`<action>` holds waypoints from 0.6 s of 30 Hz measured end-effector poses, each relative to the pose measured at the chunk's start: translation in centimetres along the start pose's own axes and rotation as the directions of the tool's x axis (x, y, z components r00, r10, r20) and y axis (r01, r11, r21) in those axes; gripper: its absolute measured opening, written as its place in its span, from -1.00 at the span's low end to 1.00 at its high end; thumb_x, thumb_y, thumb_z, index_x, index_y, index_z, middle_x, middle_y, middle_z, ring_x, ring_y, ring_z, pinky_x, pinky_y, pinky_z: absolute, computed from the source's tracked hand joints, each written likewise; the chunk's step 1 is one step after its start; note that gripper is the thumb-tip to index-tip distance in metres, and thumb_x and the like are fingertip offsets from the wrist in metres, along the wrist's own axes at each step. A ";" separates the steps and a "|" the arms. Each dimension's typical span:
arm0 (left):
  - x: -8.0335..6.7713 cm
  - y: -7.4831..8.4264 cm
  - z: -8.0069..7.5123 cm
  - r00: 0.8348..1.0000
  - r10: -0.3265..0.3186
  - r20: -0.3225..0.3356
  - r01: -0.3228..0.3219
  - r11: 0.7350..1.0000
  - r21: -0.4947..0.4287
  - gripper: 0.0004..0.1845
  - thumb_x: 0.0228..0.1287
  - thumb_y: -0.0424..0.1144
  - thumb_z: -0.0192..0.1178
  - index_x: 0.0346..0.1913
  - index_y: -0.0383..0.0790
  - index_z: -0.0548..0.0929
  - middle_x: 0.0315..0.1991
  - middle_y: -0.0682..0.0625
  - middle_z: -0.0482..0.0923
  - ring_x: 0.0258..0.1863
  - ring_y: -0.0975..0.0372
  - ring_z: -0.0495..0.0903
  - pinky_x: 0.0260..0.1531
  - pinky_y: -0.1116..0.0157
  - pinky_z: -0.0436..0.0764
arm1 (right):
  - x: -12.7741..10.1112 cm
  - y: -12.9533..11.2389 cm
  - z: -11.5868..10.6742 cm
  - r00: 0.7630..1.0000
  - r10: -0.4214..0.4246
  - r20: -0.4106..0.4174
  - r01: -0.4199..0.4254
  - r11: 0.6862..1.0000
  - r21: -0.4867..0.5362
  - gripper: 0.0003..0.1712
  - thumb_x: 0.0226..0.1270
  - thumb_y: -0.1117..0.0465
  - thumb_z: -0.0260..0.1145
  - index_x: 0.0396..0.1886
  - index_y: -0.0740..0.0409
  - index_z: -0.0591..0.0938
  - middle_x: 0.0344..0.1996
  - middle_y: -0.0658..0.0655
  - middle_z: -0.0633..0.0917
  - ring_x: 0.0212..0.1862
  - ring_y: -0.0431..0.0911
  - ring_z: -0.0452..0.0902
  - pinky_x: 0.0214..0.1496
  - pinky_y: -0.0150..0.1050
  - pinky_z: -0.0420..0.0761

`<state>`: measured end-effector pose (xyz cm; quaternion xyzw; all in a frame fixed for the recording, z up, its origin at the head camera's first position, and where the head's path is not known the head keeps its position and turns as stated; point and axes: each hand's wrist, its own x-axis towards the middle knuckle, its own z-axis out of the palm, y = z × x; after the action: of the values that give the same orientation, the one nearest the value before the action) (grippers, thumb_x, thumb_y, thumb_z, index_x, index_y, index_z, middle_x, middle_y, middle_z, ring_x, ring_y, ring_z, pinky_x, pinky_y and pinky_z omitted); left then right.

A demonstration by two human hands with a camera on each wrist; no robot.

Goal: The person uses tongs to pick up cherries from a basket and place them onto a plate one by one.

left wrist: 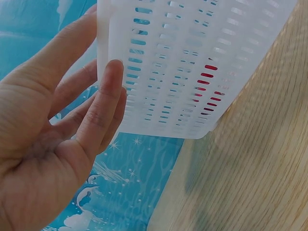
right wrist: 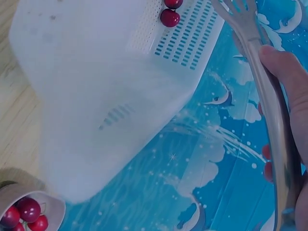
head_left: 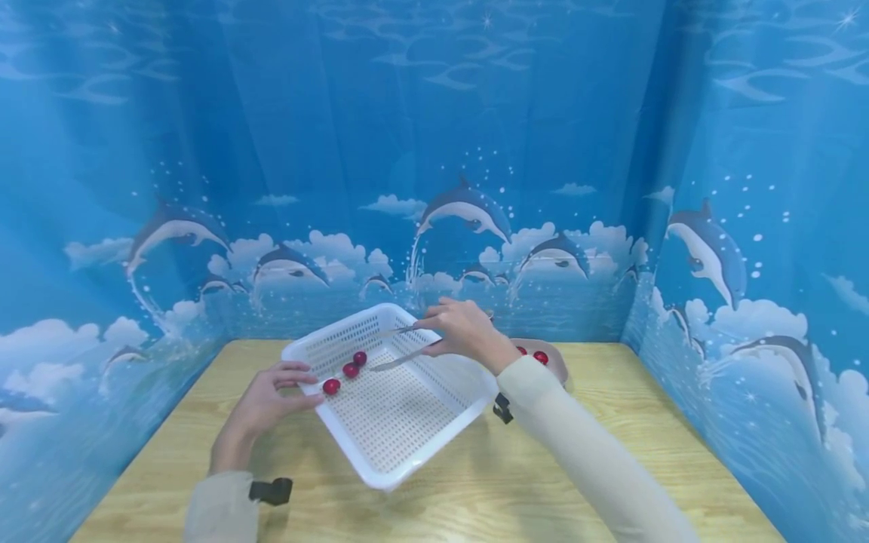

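Observation:
My left hand (head_left: 268, 403) grips the left rim of a white perforated plastic basket (head_left: 407, 411), thumb and fingers on either side of the rim in the left wrist view. The basket is tilted, its left end raised. Inside, three dark red cherries (head_left: 351, 370) lie near that left end; two of them (right wrist: 170, 18) touch in the right wrist view. My right hand (head_left: 464, 329) holds metal tongs (head_left: 400, 360) over the basket, tips apart with nothing between them, close to the cherries. The tongs' forked ends (right wrist: 243, 14) show in the right wrist view.
Behind my right forearm, a pinkish-beige bowl (head_left: 560, 367) holds several more cherries (right wrist: 29, 210). The light wood table (head_left: 597, 445) meets blue dolphin-print curtains (head_left: 434, 151) at the back and both sides. Black wrist straps (head_left: 271, 492) sit at both cuffs.

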<state>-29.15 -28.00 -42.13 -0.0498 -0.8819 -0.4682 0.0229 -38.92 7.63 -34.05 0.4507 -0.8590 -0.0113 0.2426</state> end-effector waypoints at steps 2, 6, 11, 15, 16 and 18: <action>0.0 0.0 0.0 1.000 -0.005 0.001 0.005 1.000 0.001 -0.38 0.15 -0.04 0.54 0.19 -0.34 0.68 0.44 -0.28 0.39 0.34 -0.24 0.50 0.28 -0.14 0.62 | 0.5 -0.3 0.0 1.000 0.011 0.025 -0.011 1.000 0.004 -0.49 0.21 -0.20 0.53 0.14 -0.19 0.76 0.02 -0.05 0.82 -0.04 -0.13 0.69 -0.25 -0.38 0.67; 0.0 0.1 0.0 1.000 -0.021 0.002 0.021 1.000 0.004 -0.38 0.15 -0.04 0.54 0.20 -0.33 0.67 0.45 -0.27 0.38 0.35 -0.25 0.48 0.30 -0.17 0.59 | 1.6 -0.9 0.4 0.996 0.037 0.078 -0.035 0.999 -0.028 -0.49 0.22 -0.23 0.50 0.15 -0.25 0.75 0.05 -0.06 0.81 0.02 -0.13 0.69 -0.15 -0.33 0.74; 0.1 0.2 0.0 1.000 -0.029 0.005 0.029 1.000 0.009 -0.36 0.13 -0.03 0.55 0.20 -0.33 0.66 0.46 -0.27 0.37 0.36 -0.24 0.47 0.31 -0.20 0.57 | 2.9 -1.5 1.3 0.985 0.084 0.152 -0.076 0.995 -0.062 -0.51 0.23 -0.24 0.49 0.14 -0.31 0.75 0.01 -0.09 0.81 -0.02 -0.14 0.68 -0.21 -0.32 0.72; 0.1 0.2 0.0 1.000 -0.016 0.003 0.016 1.000 0.009 -0.37 0.12 -0.03 0.55 0.19 -0.33 0.68 0.44 -0.29 0.39 0.35 -0.25 0.49 0.30 -0.18 0.58 | 4.1 -2.0 2.1 0.977 0.110 0.184 -0.097 0.992 -0.076 -0.53 0.23 -0.21 0.50 0.13 -0.28 0.76 0.00 -0.09 0.82 -0.04 -0.14 0.69 -0.21 -0.30 0.73; 0.1 0.2 -0.1 1.000 -0.013 0.002 0.013 1.000 0.008 -0.37 0.12 -0.03 0.55 0.18 -0.33 0.68 0.44 -0.28 0.39 0.34 -0.25 0.49 0.30 -0.18 0.58 | 4.4 -2.1 2.3 0.975 0.113 0.189 -0.098 0.992 -0.082 -0.53 0.23 -0.21 0.50 0.13 -0.27 0.76 0.00 -0.09 0.82 -0.04 -0.14 0.69 -0.18 -0.31 0.74; 0.1 0.1 -0.1 1.000 -0.001 -0.001 0.001 1.000 0.006 -0.38 0.12 -0.05 0.56 0.18 -0.34 0.68 0.43 -0.29 0.40 0.33 -0.24 0.51 0.29 -0.17 0.60 | 5.0 -2.3 2.6 0.973 0.114 0.202 -0.094 0.990 -0.105 -0.53 0.24 -0.22 0.49 0.12 -0.27 0.76 -0.01 -0.11 0.82 -0.05 -0.16 0.70 -0.19 -0.32 0.73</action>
<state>-29.22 -28.03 -42.00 -0.0490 -0.8834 -0.4654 0.0234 -40.62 1.84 -34.92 0.3895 -0.9006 -0.0861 0.1728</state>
